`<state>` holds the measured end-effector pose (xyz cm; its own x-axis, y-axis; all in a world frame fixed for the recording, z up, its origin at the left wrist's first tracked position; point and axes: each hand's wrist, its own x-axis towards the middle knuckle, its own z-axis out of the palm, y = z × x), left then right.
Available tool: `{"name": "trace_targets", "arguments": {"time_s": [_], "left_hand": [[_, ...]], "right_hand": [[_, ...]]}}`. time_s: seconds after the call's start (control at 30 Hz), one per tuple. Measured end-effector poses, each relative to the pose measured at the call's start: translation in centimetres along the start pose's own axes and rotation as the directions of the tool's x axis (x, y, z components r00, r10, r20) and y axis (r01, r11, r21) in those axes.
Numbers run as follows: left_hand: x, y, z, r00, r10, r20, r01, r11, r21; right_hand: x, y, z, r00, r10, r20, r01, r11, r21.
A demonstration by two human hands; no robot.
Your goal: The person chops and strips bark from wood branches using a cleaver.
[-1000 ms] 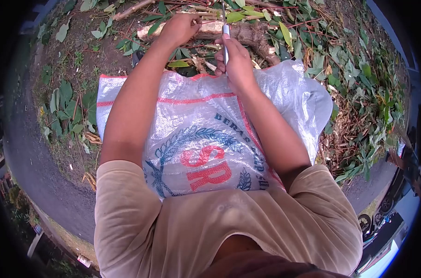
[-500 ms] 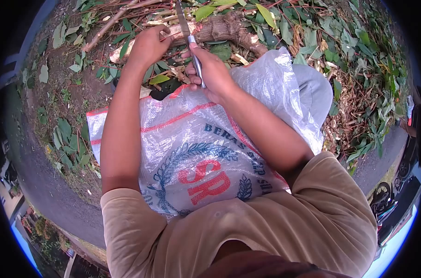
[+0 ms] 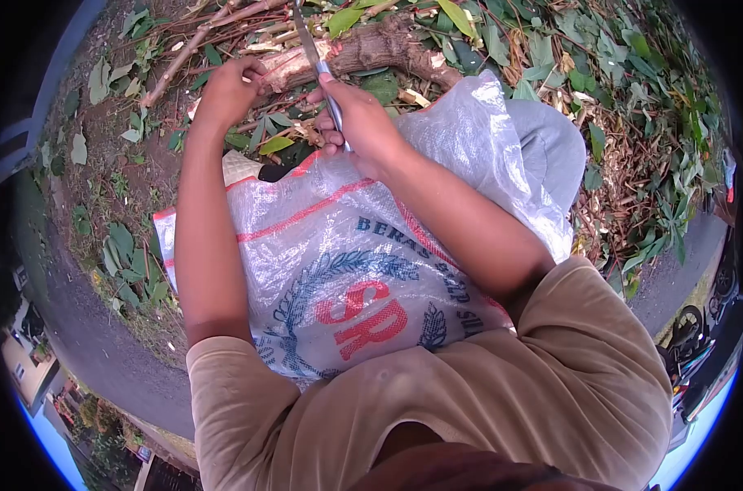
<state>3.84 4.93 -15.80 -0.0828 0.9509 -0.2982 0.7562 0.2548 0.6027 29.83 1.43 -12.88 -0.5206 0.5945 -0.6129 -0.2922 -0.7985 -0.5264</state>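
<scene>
My right hand (image 3: 356, 119) is closed around the metal handle of a knife (image 3: 307, 41), whose blade points up and slightly left across the wood. Beneath the blade lies a thick branch (image 3: 371, 49), rough-barked on the right and pale and peeled on the left. At the peeled left part, my left hand (image 3: 228, 92) has its fingers curled on the branch; the palm side is hidden. A translucent woven sack (image 3: 306, 221) with red and blue print covers my lap, below both hands.
Green leaves (image 3: 633, 106) and shavings litter the ground at the right. A thin stick (image 3: 179, 61) lies at the upper left, near low plants (image 3: 122, 262). A grey knee (image 3: 551, 147) shows beside the sack. Parked motorcycles (image 3: 686, 327) stand at the far right.
My left hand has moved left along the peeled wood. My right hand and the knife have shifted slightly left; the branch also appears a little further left and up in view.
</scene>
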Motion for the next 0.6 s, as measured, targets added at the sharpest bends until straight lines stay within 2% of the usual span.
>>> {"name": "trace_targets", "arguments": {"time_s": [0.07, 0.1, 0.17, 0.3, 0.37, 0.43, 0.5, 0.57, 0.6], "left_hand": [[-0.4, 1.9, 0.3, 0.999, 0.038, -0.022, -0.036, 0.997, 0.066], [-0.7, 2.5, 0.2, 0.997, 0.068, -0.042, -0.062, 0.99, 0.128], [-0.5, 1.9, 0.7, 0.996, 0.071, -0.055, -0.064, 0.99, 0.124], [-0.2, 1.5, 0.8, 0.996, 0.063, -0.058, -0.056, 0.991, 0.118], [-0.1, 2.0, 0.8, 0.997, 0.055, -0.062, -0.045, 0.989, 0.144], [-0.4, 2.1, 0.7, 0.999, -0.03, -0.04, 0.032, 0.998, 0.053], [-0.9, 3.1, 0.3, 0.998, -0.036, -0.049, 0.04, 0.996, 0.078], [-0.8, 3.0, 0.3, 0.998, -0.042, -0.046, 0.046, 0.993, 0.105], [-0.5, 2.6, 0.4, 0.997, -0.012, -0.071, 0.019, 0.995, 0.095]], "right_hand": [[-0.5, -0.1, 0.3, 0.985, -0.17, 0.038, 0.174, 0.974, -0.147], [-0.8, -0.3, 0.6, 0.985, -0.169, 0.042, 0.173, 0.973, -0.15], [-1.3, -0.6, 1.0, 0.938, -0.331, 0.108, 0.348, 0.901, -0.26], [-0.2, 0.6, 0.6, 0.934, -0.353, 0.055, 0.344, 0.849, -0.402], [0.8, 1.0, 0.1, 0.988, -0.152, -0.037, 0.133, 0.94, -0.315], [0.7, 1.0, -0.1, 0.987, -0.158, -0.037, 0.141, 0.948, -0.286], [0.6, 0.9, 0.0, 0.987, -0.157, -0.034, 0.143, 0.956, -0.256], [0.6, 1.1, -0.1, 0.959, -0.284, -0.021, 0.257, 0.897, -0.36], [0.4, 1.1, -0.1, 0.959, -0.283, -0.024, 0.256, 0.897, -0.36]]}}
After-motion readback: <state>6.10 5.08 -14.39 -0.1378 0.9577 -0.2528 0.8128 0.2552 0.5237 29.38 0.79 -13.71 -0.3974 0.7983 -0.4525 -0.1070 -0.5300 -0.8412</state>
